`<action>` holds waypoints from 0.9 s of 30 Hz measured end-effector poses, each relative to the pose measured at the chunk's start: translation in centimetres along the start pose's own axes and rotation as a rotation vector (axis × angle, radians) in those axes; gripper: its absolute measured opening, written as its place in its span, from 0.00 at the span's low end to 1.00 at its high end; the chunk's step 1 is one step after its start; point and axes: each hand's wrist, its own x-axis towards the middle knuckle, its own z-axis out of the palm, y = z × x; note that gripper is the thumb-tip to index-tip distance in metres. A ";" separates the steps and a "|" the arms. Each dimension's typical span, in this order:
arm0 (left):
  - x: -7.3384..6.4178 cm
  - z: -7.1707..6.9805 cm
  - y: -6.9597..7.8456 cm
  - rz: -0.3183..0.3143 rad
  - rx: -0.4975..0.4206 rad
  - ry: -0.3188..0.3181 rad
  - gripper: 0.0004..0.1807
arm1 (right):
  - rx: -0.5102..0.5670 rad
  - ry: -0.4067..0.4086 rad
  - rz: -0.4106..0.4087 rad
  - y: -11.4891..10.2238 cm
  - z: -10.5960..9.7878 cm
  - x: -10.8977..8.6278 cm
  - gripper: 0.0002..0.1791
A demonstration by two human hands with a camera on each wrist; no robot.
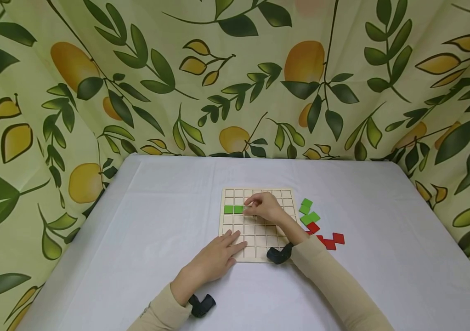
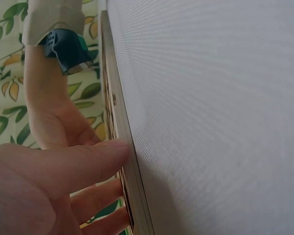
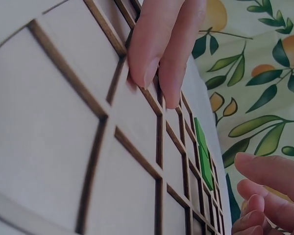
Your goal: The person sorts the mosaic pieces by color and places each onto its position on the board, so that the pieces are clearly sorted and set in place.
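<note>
A light wooden grid board (image 1: pixel 249 240) lies on the table, with two green square tiles (image 1: pixel 233 209) side by side in cells near its left edge. My left hand (image 1: pixel 215 256) rests at the board's lower left corner, fingers spread over the grid. In the left wrist view its thumb (image 2: pixel 88 164) lies along the board's edge. Just right of the green tiles, my right hand (image 1: pixel 264 207) hovers over the board with fingers bent. The right wrist view shows no tile between the right hand's fingers (image 3: pixel 272 171); left-hand fingertips (image 3: pixel 170 93) touch the grid there.
Loose green tiles (image 1: pixel 310 218) lie off the board's right side. Below them several red tiles (image 1: pixel 330 244) are scattered, partly hidden behind the right forearm. A white cloth (image 1: pixel 168 207) covers the table, and a leaf-and-fruit curtain (image 1: pixel 235 92) surrounds it at the back and sides.
</note>
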 end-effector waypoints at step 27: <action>0.0 -0.1 0.0 -0.006 -0.020 -0.006 0.25 | 0.099 -0.023 -0.012 1.1 -1.5 -2.4 0.14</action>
